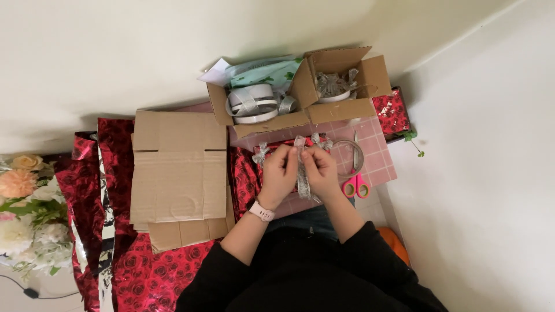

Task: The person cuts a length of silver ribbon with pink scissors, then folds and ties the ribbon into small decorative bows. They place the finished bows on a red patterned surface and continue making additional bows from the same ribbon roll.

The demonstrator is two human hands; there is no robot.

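While pinched shut, both hands (left [279,173], right [319,170]) hold ribbon [302,176].

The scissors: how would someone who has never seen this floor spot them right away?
Start at the open cardboard box at the top, then drop to the pink grid mat below it. The scissors lie near that mat's lower right edge, just right of the right hand, blades pointing up. Their bright pink loop handles set them apart from the clear tape roll beside them.

Two hands [300,170], one pink scissors [356,186], one open box [300,86], one flattened cardboard [179,173]
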